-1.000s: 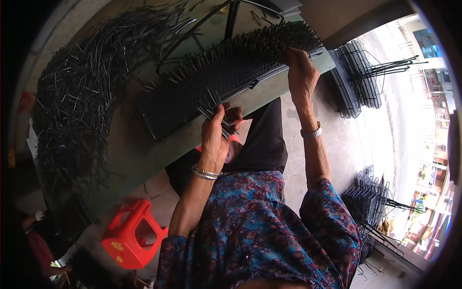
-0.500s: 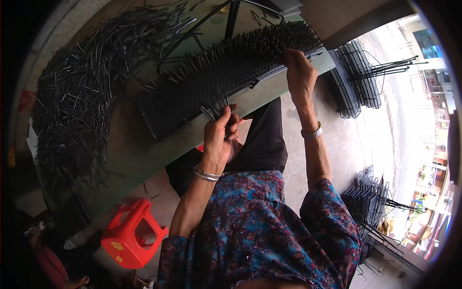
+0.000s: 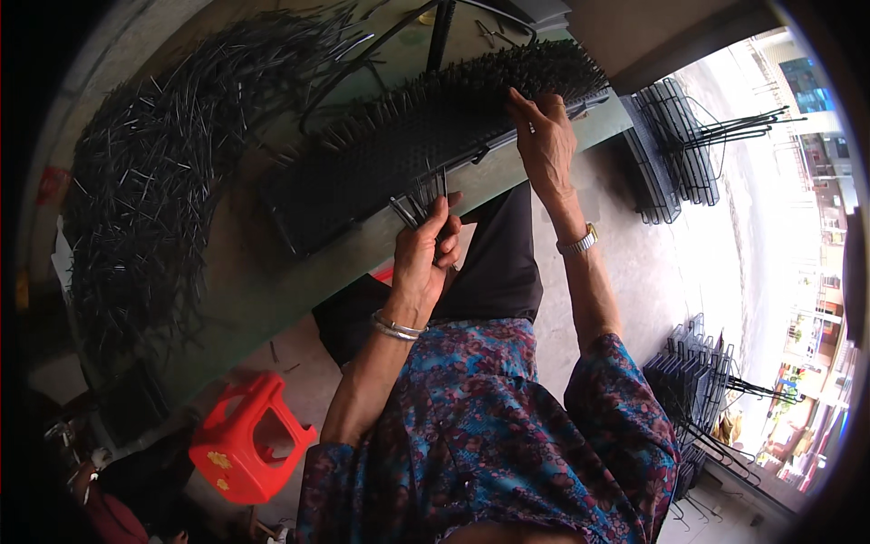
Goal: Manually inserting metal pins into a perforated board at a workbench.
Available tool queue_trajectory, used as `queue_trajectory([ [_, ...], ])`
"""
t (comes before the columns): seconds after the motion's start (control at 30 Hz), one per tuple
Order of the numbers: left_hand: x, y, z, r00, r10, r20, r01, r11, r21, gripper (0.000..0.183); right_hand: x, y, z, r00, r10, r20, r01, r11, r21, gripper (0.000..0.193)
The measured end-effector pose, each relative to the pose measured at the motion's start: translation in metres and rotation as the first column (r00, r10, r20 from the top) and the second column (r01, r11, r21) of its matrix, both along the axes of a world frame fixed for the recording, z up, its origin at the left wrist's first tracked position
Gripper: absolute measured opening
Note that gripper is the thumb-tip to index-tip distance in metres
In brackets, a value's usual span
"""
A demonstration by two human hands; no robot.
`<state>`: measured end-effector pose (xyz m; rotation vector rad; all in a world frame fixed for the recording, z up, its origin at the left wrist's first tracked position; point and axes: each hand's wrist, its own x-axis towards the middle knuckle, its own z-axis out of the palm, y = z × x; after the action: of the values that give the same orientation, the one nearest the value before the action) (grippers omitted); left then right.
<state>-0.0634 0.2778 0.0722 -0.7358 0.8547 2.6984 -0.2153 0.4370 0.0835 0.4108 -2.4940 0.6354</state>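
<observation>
A bundle of thin dark rods [image 3: 419,199] sticks up from my left hand [image 3: 424,258], whose fingers are closed round it. Just ahead lies a long black board with rows of small holes [image 3: 331,192], tilted across the table. Many short dark rods [image 3: 489,82] stand upright in the far and right part of that board; its near left part shows bare holes. My right hand [image 3: 549,150] is at the edge of the standing rods, thumb and forefinger pinched together over the board. What they hold, if anything, is too small to make out.
A big heap of loose dark rods [image 3: 163,172] covers the left of the glass-topped table [image 3: 245,304]. A red plastic stool [image 3: 249,440] stands on the floor at lower left, near another person's arm [image 3: 113,517]. Black wire racks [image 3: 675,145] stand to the right.
My right hand has shifted left along the board, its fingers turning leftward. My left hand has moved slightly right with the rods, which fan out differently.
</observation>
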Motion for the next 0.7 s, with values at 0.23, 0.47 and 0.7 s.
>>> queue_trajectory([
  [0.23,0.002,-0.001,0.005,0.998,-0.04,-0.047,0.036,0.995,-0.088,0.034,0.049,-0.015,0.02,0.813,0.406,0.418,-0.225,0.88,-0.419,0.027],
  [0.47,-0.001,0.008,0.009,0.999,-0.027,0.028,0.031,0.988,-0.153,0.034,0.062,-0.007,0.041,0.59,0.526,0.613,-0.125,0.809,-0.574,0.016],
  [0.7,0.003,-0.004,-0.003,1.0,-0.03,-0.006,0.029,0.995,-0.093,0.035,0.024,0.013,0.041,1.0,0.021,0.019,-0.014,0.939,-0.344,0.01],
])
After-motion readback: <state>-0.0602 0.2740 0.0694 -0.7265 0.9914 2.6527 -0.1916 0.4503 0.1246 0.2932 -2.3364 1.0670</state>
